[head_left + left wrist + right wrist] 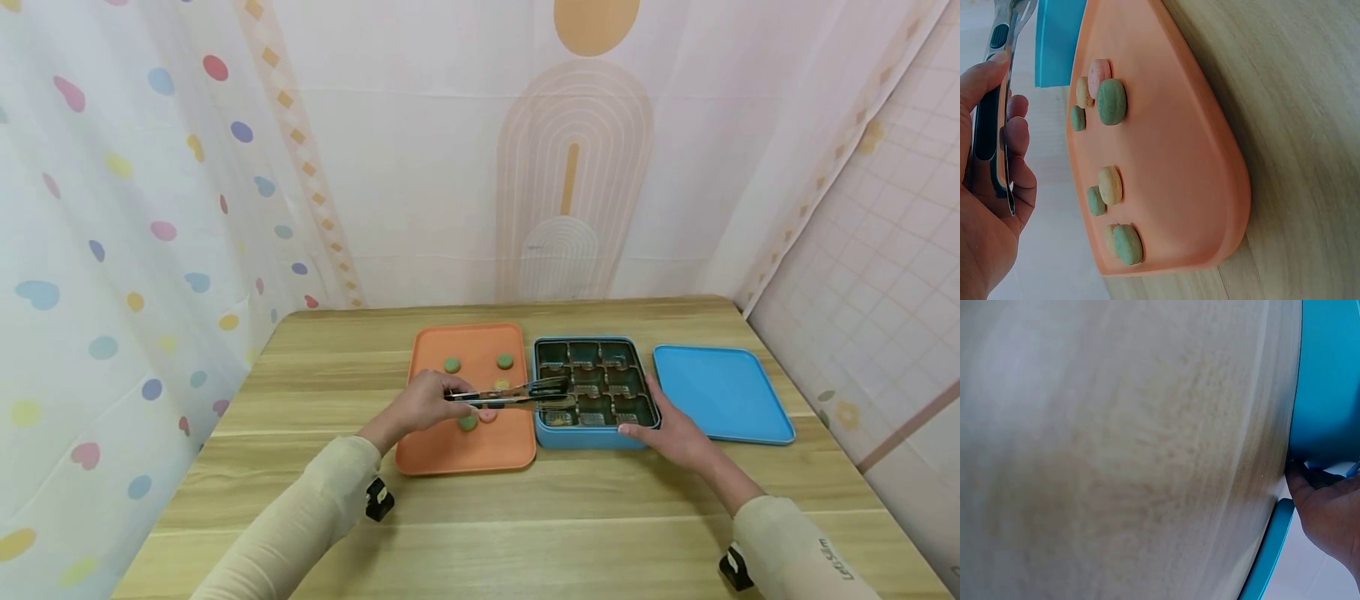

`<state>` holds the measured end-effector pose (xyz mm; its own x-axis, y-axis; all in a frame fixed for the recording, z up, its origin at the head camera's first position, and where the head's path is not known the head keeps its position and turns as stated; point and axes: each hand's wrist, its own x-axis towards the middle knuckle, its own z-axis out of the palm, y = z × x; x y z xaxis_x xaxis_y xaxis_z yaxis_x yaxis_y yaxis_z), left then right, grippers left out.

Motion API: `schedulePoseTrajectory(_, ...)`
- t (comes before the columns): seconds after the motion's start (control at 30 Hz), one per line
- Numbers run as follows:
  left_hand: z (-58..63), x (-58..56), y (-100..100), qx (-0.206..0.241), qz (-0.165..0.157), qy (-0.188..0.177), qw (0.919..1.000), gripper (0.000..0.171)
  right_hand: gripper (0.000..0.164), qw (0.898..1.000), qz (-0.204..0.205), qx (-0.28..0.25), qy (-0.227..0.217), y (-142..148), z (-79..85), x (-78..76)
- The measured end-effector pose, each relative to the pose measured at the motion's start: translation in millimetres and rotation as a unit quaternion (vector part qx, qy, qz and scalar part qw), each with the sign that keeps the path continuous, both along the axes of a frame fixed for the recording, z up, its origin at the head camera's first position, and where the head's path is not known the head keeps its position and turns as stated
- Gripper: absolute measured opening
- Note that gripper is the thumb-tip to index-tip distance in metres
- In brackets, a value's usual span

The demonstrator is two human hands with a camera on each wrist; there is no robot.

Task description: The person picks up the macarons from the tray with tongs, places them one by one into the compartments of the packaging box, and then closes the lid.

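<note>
Metal tongs, gripped by the left hand, point lengthwise rightward from above the orange tray to the blue box (right hand holds its side), though whether the tips pinch something is hard to tell

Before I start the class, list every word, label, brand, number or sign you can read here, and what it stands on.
"Let'sSlim": right sleeve; soft print, exact spelling uncertain.
Small mark on the curtain: too small to read.
Nothing else is readable.
</note>
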<state>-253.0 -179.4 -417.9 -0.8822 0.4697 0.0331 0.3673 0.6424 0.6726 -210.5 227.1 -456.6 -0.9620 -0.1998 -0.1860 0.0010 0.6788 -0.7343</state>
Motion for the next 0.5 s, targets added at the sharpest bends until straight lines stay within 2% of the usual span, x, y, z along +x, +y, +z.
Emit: schedulePoseTrajectory(0.5,2.6,-0.3,-12,0.026,0.002,-0.03,0.9992,0.009,0.112,1.0,-0.002,-0.001,-0.001,-1,-1.0,-0.3)
